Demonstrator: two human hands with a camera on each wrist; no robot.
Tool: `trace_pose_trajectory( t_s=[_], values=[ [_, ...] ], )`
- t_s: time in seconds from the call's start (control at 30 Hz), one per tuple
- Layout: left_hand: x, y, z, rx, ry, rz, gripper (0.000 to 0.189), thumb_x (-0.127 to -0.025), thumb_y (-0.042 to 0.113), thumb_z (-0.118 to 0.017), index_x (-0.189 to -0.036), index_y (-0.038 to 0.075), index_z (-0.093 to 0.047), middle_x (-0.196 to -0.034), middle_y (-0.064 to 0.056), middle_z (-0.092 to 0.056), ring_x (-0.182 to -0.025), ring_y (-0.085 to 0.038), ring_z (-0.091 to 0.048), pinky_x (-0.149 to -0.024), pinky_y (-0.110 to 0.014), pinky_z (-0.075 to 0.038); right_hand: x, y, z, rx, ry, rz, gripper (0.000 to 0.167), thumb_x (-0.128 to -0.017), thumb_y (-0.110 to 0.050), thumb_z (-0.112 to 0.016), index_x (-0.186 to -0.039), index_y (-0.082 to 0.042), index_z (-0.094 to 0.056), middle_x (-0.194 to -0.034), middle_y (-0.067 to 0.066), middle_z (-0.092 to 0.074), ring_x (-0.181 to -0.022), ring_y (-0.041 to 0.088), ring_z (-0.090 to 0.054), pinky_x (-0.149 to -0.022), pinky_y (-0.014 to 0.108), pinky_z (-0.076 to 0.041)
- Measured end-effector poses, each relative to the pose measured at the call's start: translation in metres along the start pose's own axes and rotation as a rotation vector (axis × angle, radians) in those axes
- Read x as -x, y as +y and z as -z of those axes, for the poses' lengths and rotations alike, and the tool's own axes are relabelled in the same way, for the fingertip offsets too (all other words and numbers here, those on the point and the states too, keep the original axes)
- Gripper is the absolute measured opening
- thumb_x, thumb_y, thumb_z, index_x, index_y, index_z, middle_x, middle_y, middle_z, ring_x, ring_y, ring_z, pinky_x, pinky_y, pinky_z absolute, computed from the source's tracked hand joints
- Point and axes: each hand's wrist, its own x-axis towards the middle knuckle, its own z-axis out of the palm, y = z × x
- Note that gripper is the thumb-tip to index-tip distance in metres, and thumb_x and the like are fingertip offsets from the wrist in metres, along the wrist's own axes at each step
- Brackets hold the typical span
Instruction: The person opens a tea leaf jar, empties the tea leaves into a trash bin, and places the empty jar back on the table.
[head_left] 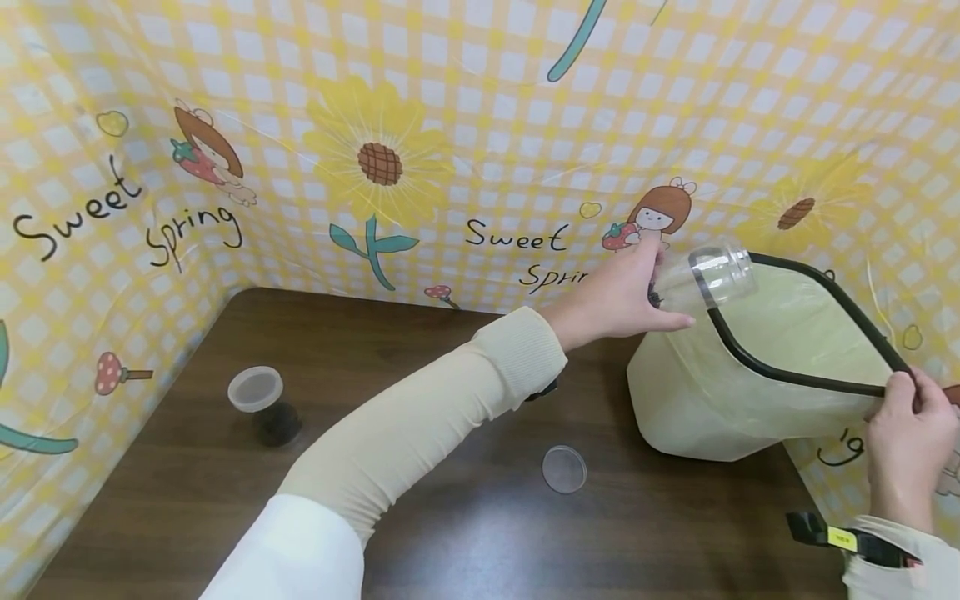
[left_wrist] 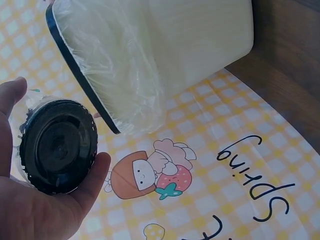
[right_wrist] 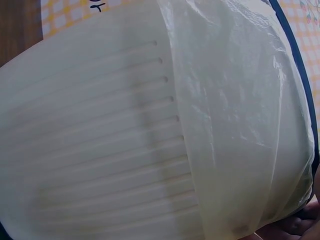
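Note:
My left hand (head_left: 622, 287) grips a clear plastic jar (head_left: 723, 275), tipped on its side with its open mouth over the bin's far left rim. Dark stuff fills the base end of the jar, as the left wrist view shows from behind the jar (left_wrist: 59, 146). With my right hand (head_left: 911, 433) I hold the black rim (head_left: 810, 379) of a cream trash bin (head_left: 690, 408) at its near right corner. The bin leans, and a thin translucent bag (right_wrist: 235, 110) lines it and folds over its outside. How much is inside the bin is hidden.
A second clear jar (head_left: 277, 423) with dark contents and a whitish lid (head_left: 255, 389) stands at the left of the brown table (head_left: 450, 517). One loose clear round lid (head_left: 564, 469) lies left of the bin, nearer me. Checked, printed cloth (head_left: 465, 150) walls the table's back and sides.

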Motion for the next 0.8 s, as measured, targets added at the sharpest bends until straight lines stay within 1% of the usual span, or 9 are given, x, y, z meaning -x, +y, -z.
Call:
trace_pose_trajectory(
  t_s=[0.2,0.33,0.4,0.47,0.5,0.57,0.67,0.73,0.8],
  values=[
    [-0.009,0.003,0.0,-0.042,-0.013,-0.003,0.074,-0.083,0.049,-0.081,-0.13,0.008,-0.041,-0.107,0.002,-0.054,-0.096,-0.011,-0.053,-0.083,-0.018,-0.043,-0.001,-0.001,-0.001,0.003,0.003,0.009,0.022,-0.107,-0.029,-0.043,-0.117,-0.026,-0.062,-0.076,-0.011,-0.045,-0.062,0.002,-0.042,-0.051,0.013,-0.032],
    [-0.013,0.006,-0.001,-0.065,-0.031,0.017,0.073,-0.083,0.05,-0.08,-0.13,0.009,-0.041,-0.106,0.003,-0.054,-0.093,-0.011,-0.054,-0.08,-0.019,-0.043,-0.002,0.0,0.0,0.008,0.0,-0.004,0.022,-0.107,-0.028,-0.043,-0.119,-0.027,-0.061,-0.077,-0.012,-0.046,-0.062,0.002,-0.042,-0.051,0.012,-0.032],
    [-0.014,0.008,-0.001,-0.076,-0.041,0.037,0.073,-0.083,0.051,-0.08,-0.13,0.01,-0.041,-0.105,0.004,-0.053,-0.091,-0.011,-0.054,-0.077,-0.019,-0.044,-0.002,-0.001,0.0,0.005,-0.001,-0.017,0.022,-0.107,-0.029,-0.043,-0.119,-0.028,-0.061,-0.078,-0.011,-0.046,-0.062,0.002,-0.043,-0.051,0.012,-0.033],
    [-0.016,0.01,-0.001,-0.09,-0.045,0.047,0.073,-0.083,0.052,-0.08,-0.129,0.011,-0.041,-0.103,0.004,-0.053,-0.087,-0.011,-0.054,-0.072,-0.02,-0.044,-0.001,-0.001,0.0,0.015,-0.002,-0.006,0.022,-0.107,-0.029,-0.043,-0.118,-0.028,-0.061,-0.076,-0.012,-0.046,-0.062,0.002,-0.043,-0.051,0.012,-0.033],
    [-0.016,0.01,-0.002,-0.1,-0.044,0.049,0.072,-0.083,0.052,-0.08,-0.127,0.011,-0.041,-0.102,0.004,-0.053,-0.085,-0.011,-0.054,-0.07,-0.02,-0.045,-0.001,-0.001,0.0,0.021,-0.002,0.007,0.021,-0.107,-0.029,-0.043,-0.117,-0.028,-0.062,-0.074,-0.013,-0.046,-0.06,0.001,-0.043,-0.051,0.012,-0.033],
    [-0.018,0.011,-0.002,-0.12,-0.045,0.057,0.07,-0.083,0.053,-0.08,-0.123,0.012,-0.041,-0.099,0.004,-0.053,-0.082,-0.012,-0.054,-0.067,-0.021,-0.044,0.0,-0.001,0.0,0.024,0.0,0.032,0.019,-0.106,-0.029,-0.043,-0.108,-0.028,-0.062,-0.069,-0.014,-0.046,-0.057,0.001,-0.042,-0.049,0.013,-0.032],
    [-0.021,0.013,-0.004,-0.14,-0.044,0.062,0.067,-0.083,0.053,-0.08,-0.119,0.013,-0.04,-0.096,0.003,-0.053,-0.08,-0.012,-0.054,-0.066,-0.022,-0.044,0.0,-0.001,0.001,0.036,0.001,0.053,0.019,-0.106,-0.028,-0.043,-0.097,-0.031,-0.059,-0.063,-0.015,-0.045,-0.053,0.001,-0.041,-0.047,0.013,-0.031],
    [-0.023,0.014,-0.006,-0.153,-0.046,0.066,0.068,-0.082,0.053,-0.081,-0.12,0.014,-0.04,-0.095,0.004,-0.054,-0.079,-0.011,-0.056,-0.067,-0.022,-0.045,0.0,-0.002,0.001,0.039,0.002,0.05,0.019,-0.106,-0.029,-0.043,-0.093,-0.032,-0.057,-0.062,-0.015,-0.045,-0.052,0.002,-0.04,-0.047,0.014,-0.031],
    [-0.025,0.016,-0.007,-0.175,-0.051,0.066,0.07,-0.082,0.054,-0.081,-0.123,0.014,-0.04,-0.097,0.005,-0.054,-0.084,-0.01,-0.057,-0.071,-0.022,-0.045,0.0,-0.001,0.001,0.046,0.0,0.04,0.018,-0.106,-0.03,-0.043,-0.097,-0.033,-0.057,-0.063,-0.016,-0.045,-0.054,0.001,-0.04,-0.048,0.014,-0.031]
  ],
)
